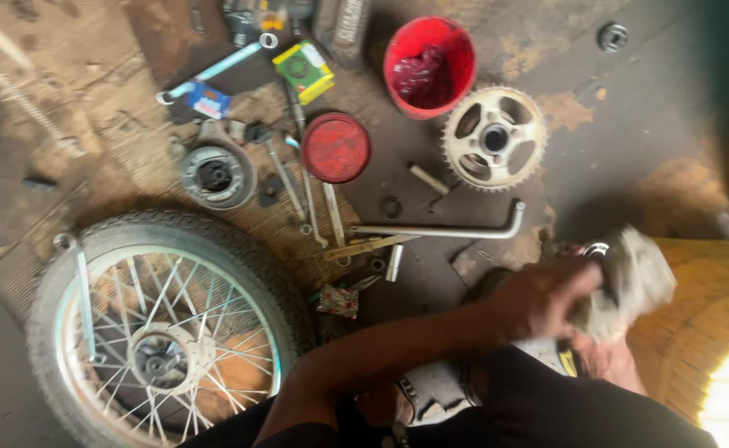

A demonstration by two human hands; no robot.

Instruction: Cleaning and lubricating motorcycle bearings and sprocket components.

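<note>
Spoked wheel (161, 332) left of hands, sprocket (495, 139) beyond, bucket (429, 65) behind sprocket.

Small green and yellow box (303, 71) lay tilted on the ground near the top, just left of the red bucket (429, 65), small blue packet (208, 100) with a red and white label sat further left, beside a long wrench (215, 71)

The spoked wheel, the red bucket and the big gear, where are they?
spoked wheel (162, 357), head view, on the hub
red bucket (464, 51), head view, on the rim
sprocket (495, 138), head view, on the centre
</note>
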